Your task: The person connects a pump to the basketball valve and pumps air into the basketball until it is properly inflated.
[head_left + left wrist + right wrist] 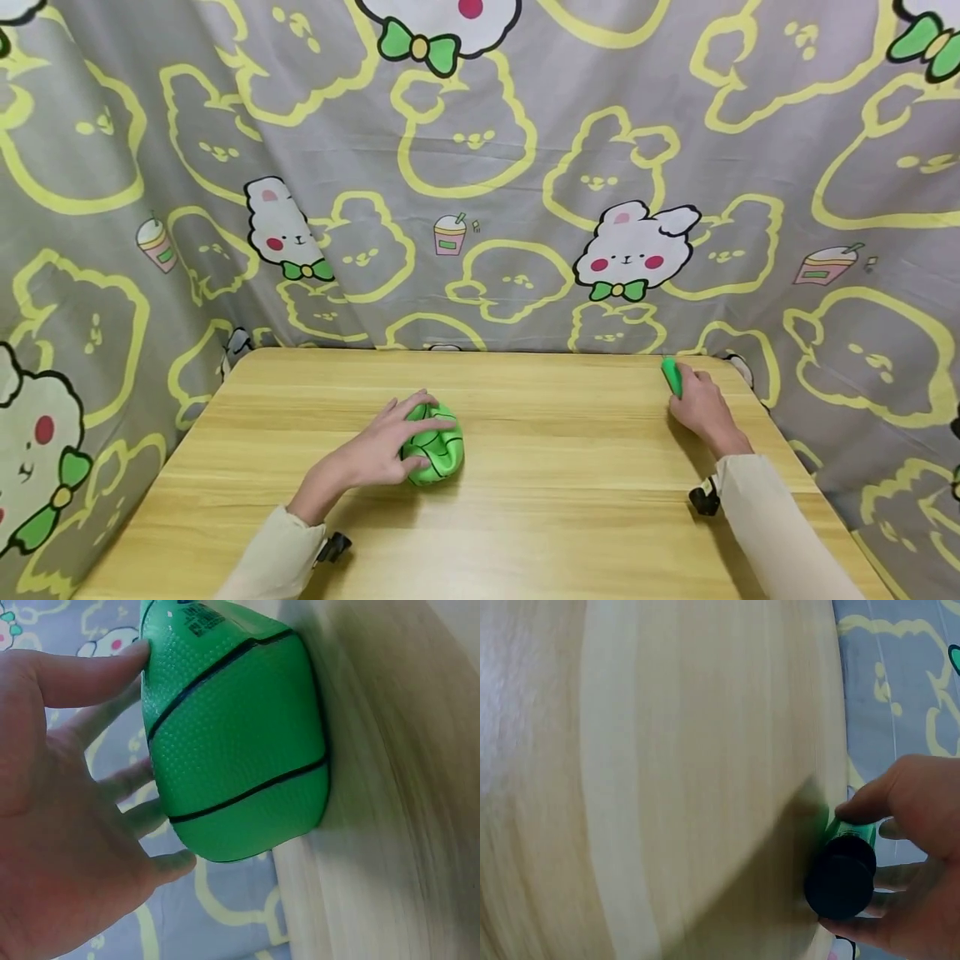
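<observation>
A green ball (447, 446) with black seam lines is on the wooden table, left of the middle. Its top is dented and sunken, and it looks short of air. From the left, my left hand (382, 443) grips it with spread, bent fingers; in the left wrist view the thumb touches the pebbled side of the ball (240, 742). At the far right of the table, my right hand (703, 408) holds a slim green hand pump (672, 377). The right wrist view shows the pump's round black end (840, 886) between thumb and fingers (855, 930).
The wooden table (555, 500) has its far edge close to a grey curtain (517, 167) printed with rabbits and yellow outlines. Curtain also hangs along the left and right sides. A black wrist camera (705, 497) sits under the right sleeve.
</observation>
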### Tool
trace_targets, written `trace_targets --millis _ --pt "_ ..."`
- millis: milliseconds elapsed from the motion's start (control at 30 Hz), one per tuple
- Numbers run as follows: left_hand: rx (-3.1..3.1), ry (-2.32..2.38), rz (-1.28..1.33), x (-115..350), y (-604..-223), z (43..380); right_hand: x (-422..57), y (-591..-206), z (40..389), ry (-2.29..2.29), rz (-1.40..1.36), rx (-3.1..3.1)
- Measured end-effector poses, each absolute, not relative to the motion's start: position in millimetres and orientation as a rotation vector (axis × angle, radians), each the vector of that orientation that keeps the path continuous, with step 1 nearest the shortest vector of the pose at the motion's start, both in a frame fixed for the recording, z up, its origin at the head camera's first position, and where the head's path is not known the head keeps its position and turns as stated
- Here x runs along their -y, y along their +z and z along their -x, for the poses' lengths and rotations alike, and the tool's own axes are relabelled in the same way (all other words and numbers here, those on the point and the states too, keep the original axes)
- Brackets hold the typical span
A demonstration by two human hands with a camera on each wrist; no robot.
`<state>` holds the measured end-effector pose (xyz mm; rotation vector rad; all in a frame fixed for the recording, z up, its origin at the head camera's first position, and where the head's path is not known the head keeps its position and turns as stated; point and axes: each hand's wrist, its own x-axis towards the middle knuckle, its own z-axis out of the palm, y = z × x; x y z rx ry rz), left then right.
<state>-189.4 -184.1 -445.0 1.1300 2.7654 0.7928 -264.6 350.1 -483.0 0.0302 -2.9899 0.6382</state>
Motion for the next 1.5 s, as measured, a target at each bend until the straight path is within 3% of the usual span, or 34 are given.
trace_targets --millis 367,700,1167,1500 --pt "-2.890 0.729 -1.089 185 -450 181 -351 -486 267 0.562 -0.124 2.906" --pt "-3.191 0.484 -0.854 207 -447 175 -350 -488 256 0.570 -0.135 2.909" --pt "-3.204 0.468 -0.850 205 -441 176 -335 -486 244 0.630 -0.137 2.872" --pt "-3.134 0.759 -0.937 198 -436 168 -317 -478 229 0.645 -0.233 2.711"
